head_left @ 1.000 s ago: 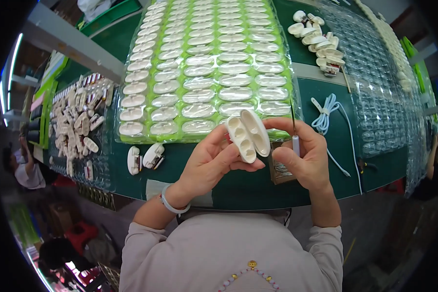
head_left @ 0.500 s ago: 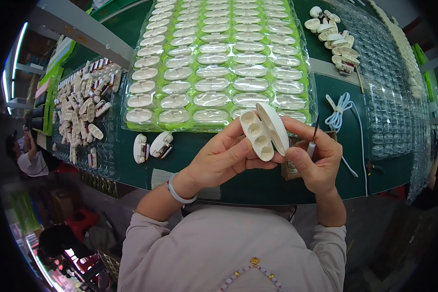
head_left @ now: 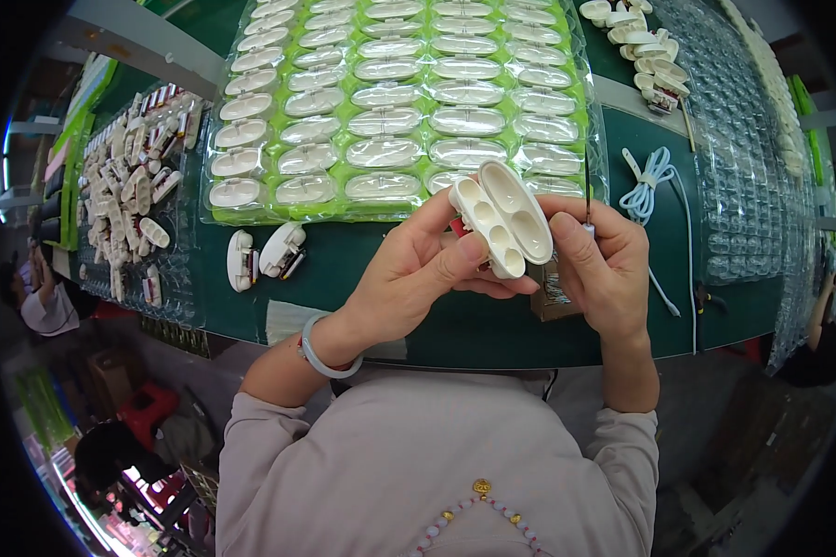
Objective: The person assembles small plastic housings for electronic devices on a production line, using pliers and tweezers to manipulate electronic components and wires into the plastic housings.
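Left hand [head_left: 404,283] grasping a small white case [head_left: 489,226]: thumb across the front edge, fingers curled behind. Case stands open and tilted, round hollows facing up, lid [head_left: 518,210] swung out toward the right hand [head_left: 611,265]. Right hand pinches a thin tool [head_left: 589,227], pale handle mostly hidden in the grip, dark shaft pointing away; its index finger and thumb are at the lid's outer edge, though whether they press on it or only lie alongside is hard to tell. Step in hand, as I judge it: holding the case open and handling its lid. Next move would call for a steady left hold and light right fingers, tool tip kept off the shell. Below the lid, a small box [head_left: 552,302] on the green table [head_left: 492,345]. Beyond the hands, a lime tray [head_left: 325,216] with rows of similar cases under clear plastic. Left of it, two loose cases [head_left: 281,249], then a heap of white parts [head_left: 125,209]. Right, a coiled cable [head_left: 648,186].
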### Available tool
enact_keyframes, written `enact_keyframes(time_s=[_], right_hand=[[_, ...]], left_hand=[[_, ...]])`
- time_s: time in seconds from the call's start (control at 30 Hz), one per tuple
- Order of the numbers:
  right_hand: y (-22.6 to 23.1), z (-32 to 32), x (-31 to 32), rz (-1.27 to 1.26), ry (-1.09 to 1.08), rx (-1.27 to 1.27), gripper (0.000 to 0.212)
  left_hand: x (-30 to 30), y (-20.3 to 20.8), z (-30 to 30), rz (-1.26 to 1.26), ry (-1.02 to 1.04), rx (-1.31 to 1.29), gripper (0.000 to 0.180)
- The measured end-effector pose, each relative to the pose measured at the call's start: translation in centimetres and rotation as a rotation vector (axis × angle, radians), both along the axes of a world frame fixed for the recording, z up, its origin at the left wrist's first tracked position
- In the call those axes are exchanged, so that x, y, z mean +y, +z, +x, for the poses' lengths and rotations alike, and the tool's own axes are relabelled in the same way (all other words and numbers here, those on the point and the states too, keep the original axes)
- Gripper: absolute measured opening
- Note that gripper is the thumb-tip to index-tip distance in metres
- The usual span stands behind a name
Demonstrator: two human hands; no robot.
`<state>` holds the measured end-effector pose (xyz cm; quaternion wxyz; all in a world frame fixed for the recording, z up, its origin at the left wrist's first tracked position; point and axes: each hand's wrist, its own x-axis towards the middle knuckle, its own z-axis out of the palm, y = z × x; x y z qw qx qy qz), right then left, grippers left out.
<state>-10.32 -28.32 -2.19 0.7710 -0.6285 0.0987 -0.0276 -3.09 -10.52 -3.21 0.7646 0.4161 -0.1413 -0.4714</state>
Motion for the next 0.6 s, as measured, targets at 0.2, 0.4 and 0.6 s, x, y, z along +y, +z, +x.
enact_keyframes(time_s=[0.2,0.4,0.6], right_hand=[[-0.4,-0.1,-0.2,-0.073,0.026,0.047,0.024],[0.0,-0.3,0.6,-0.281,0.090,-0.033,0.020],[0.9,-0.3,0.6,-0.515,0.017,-0.023,0.034]], left_hand=[[0.1,0.0,-0.3,0.010,0.036,0.021,0.042],[-0.2,-0.2,-0.9,0.054,0.069,-0.008,0.041],[-0.2,-0.9,-1.4,0.317,0.297,-0.756,0.041]])
